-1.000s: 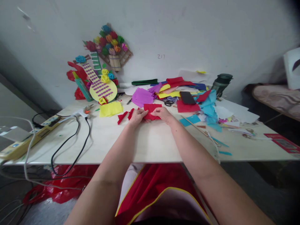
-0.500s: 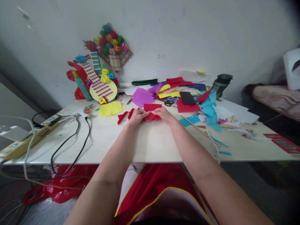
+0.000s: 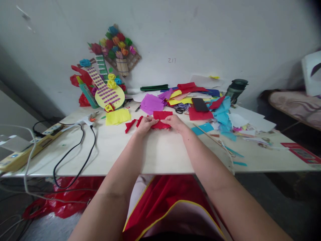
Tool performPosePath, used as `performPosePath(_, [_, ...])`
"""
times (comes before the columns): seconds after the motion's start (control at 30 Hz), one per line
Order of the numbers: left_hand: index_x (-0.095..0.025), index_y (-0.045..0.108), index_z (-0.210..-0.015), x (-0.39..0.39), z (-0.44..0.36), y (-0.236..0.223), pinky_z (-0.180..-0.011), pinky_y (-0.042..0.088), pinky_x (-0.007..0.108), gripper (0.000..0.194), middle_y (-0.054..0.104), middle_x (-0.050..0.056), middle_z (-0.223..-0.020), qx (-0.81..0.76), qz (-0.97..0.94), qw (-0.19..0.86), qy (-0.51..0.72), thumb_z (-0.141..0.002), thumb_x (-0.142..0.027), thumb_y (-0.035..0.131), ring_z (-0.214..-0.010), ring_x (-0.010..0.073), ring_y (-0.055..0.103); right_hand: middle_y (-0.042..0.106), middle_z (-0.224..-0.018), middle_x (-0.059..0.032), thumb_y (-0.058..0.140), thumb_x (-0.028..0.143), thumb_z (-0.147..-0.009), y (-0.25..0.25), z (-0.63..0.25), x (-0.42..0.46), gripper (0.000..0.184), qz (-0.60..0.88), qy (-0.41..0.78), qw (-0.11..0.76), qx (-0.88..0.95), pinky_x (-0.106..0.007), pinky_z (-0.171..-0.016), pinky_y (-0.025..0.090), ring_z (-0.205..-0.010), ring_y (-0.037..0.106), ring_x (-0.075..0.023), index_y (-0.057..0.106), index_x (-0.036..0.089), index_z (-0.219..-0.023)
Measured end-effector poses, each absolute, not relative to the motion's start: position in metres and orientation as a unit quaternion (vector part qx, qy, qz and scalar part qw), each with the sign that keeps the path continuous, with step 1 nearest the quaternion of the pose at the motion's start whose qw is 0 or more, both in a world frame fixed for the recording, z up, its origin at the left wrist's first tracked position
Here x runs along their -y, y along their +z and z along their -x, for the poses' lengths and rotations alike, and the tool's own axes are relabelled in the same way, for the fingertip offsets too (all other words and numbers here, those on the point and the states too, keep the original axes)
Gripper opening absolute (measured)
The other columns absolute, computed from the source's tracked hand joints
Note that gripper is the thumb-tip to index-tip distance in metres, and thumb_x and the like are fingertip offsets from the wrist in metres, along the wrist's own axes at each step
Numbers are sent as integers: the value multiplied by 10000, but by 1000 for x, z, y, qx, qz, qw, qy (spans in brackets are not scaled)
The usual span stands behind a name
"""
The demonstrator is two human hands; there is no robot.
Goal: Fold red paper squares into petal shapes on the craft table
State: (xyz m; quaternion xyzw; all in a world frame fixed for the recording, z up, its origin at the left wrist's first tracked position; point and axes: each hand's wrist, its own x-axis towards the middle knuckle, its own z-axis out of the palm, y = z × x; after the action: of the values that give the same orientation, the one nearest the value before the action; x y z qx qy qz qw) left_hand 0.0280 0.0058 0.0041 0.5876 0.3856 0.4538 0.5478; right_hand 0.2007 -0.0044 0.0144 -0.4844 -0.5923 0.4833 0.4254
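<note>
My left hand [image 3: 146, 124] and my right hand [image 3: 176, 122] are both closed on a small piece of red crepe paper [image 3: 161, 124] that lies on the pale table [image 3: 160, 152], near its middle. A flat red sheet [image 3: 163, 114] lies just behind the hands. Two red scraps [image 3: 132, 124] lie to the left of my left hand. A yellow sheet [image 3: 117, 116] and a purple sheet [image 3: 151, 103] lie further back.
A heap of coloured paper [image 3: 200, 100] with black scissors [image 3: 180, 110] and a dark phone [image 3: 200, 104] covers the back right. A dark bottle [image 3: 235, 89] stands behind it. A paper guitar craft [image 3: 106, 92] leans on the wall. A power strip [image 3: 30, 147] and black cable [image 3: 75, 150] lie left.
The hands keep working the red paper in place; the fingers have shifted slightly. The view has drifted a little.
</note>
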Motion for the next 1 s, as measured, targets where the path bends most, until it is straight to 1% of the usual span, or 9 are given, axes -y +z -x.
performPosePath(0.07, [-150,516,-566,-7,-28,3,-454,413,219,308,537,-27,-481,-386,-588,542,460,-605,-353,745,-429,82,493,556,-405,-12,735,418,-652,16,-200,5,364,485,489,420,591,-186,-335,370,-333,468,-82,513,150,-546])
performPosePath(0.2, [-150,518,-563,-8,-28,2,-448,403,212,325,529,-28,-473,-387,-590,538,461,-603,-378,746,-427,76,481,554,-392,-9,735,403,-666,17,-201,6,363,477,493,422,593,-182,-323,383,-325,487,-92,498,155,-547])
performPosePath(0.3, [-151,524,-585,-9,-28,1,-452,406,217,330,555,-14,-486,-390,-595,538,451,-602,-393,748,-439,95,515,549,-388,-3,738,396,-665,16,-203,6,362,473,493,422,596,-182,-323,395,-337,504,-99,493,158,-545])
performPosePath(0.43, [-144,559,-627,-8,-28,3,-469,406,223,339,595,3,-537,-391,-609,539,431,-584,-412,761,-482,115,553,554,-395,-3,729,395,-677,14,-203,4,358,471,494,413,603,-182,-325,394,-329,492,-92,493,160,-544])
performPosePath(0.57, [-129,592,-605,-10,-26,2,-474,365,208,333,587,-3,-550,-380,-623,526,436,-555,-402,776,-491,81,501,547,-407,2,726,407,-674,12,-203,4,360,459,498,413,609,-182,-325,383,-352,501,-94,500,158,-544])
performPosePath(0.73, [-130,590,-607,-14,-24,-1,-453,302,206,324,560,-11,-546,-385,-639,505,435,-580,-411,750,-473,66,438,563,-476,3,702,432,-689,14,-203,6,351,430,509,432,608,-190,-377,428,-404,493,-77,542,139,-581])
performPosePath(0.87, [-134,570,-602,-14,-24,-1,-440,268,208,344,502,-28,-505,-409,-651,471,432,-602,-439,728,-449,60,389,562,-503,12,756,348,-630,14,-201,6,296,445,507,418,609,-194,-398,442,-432,498,-75,558,131,-590])
performPosePath(1.0, [-134,573,-601,-12,-24,2,-425,246,207,356,466,-39,-479,-426,-665,440,427,-608,-457,724,-430,52,351,547,-499,23,746,272,-630,12,-198,4,228,462,485,431,605,-191,-397,443,-435,479,-69,574,130,-583])
